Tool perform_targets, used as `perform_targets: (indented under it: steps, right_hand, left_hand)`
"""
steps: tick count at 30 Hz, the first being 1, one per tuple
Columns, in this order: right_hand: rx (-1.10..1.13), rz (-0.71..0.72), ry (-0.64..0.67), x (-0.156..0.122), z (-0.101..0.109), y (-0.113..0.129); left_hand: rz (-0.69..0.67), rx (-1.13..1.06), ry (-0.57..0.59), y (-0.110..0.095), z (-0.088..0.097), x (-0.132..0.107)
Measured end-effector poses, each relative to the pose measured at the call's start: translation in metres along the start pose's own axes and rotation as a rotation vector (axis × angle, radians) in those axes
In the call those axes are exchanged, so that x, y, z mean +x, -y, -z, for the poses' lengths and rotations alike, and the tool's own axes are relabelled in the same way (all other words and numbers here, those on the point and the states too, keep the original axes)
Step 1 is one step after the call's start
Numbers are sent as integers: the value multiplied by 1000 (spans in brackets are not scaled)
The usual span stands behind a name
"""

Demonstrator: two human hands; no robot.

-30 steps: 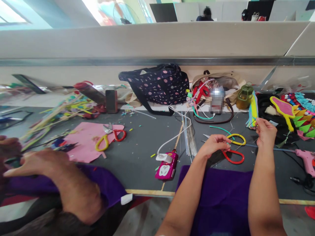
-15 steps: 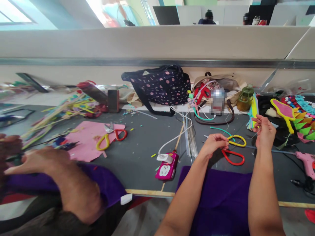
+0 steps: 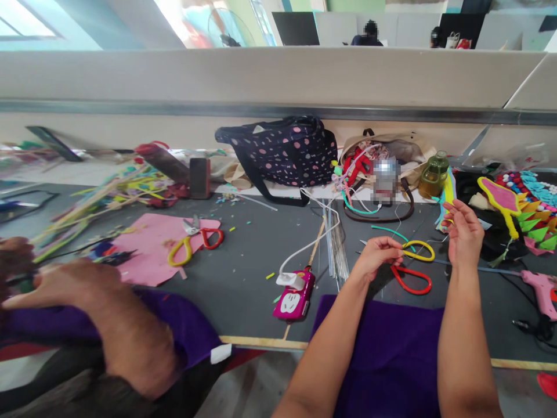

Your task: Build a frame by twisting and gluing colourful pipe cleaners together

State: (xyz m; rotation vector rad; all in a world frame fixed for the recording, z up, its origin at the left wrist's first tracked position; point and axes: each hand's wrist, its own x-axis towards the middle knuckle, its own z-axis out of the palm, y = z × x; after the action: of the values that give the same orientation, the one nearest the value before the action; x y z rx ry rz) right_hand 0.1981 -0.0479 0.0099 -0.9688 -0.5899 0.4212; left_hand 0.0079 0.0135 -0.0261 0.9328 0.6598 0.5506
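Observation:
My left hand (image 3: 383, 255) pinches a very thin wire between thumb and fingertips, just above a pair of scissors with one yellow and one red handle (image 3: 412, 280). Higher and to the right, my right hand (image 3: 466, 232) is closed at the fingertips on the thin wire (image 3: 435, 240), its other fingers loosely curled. Much of the wire is too fine to follow between the hands. A green strip (image 3: 391, 232) lies behind the scissors. Purple cloth (image 3: 391, 348) covers my lap below my forearms.
A magenta power socket (image 3: 295, 296) with a white plug lies left of my arms, near a bundle of wires (image 3: 335, 244). A dark patterned bag (image 3: 287, 154) and an oil-coloured bottle (image 3: 434, 175) stand behind. A pink glue gun (image 3: 539, 290) lies right. A co-worker's hand (image 3: 52, 281) works at left.
My right hand has shifted slightly up and left, with its fingers a little differently curled. My left hand stays nearly in place.

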Motion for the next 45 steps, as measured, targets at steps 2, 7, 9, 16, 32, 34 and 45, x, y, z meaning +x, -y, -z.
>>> perform_targets:
  steps: [2, 7, 9, 16, 32, 34, 45]
  right_hand:
    - [14, 3, 17, 0, 0, 1]
    - [37, 5, 31, 1, 2, 0]
    - [42, 5, 31, 1, 2, 0]
    - [70, -9, 41, 0, 1, 2]
    - [34, -24, 68, -5, -3, 5]
    - [42, -25, 74, -5, -3, 5]
    - [29, -31, 97, -8, -8, 7]
  left_hand:
    - [7, -4, 5, 0, 0, 0]
    - [26, 4, 12, -1, -1, -1]
    - [27, 5, 14, -1, 0, -1]
    - [30, -8, 22, -1, 0, -1]
    - [21, -36, 9, -1, -2, -2]
    - [21, -42, 6, -1, -3, -2]
    - [24, -83, 2, 3, -2, 0]
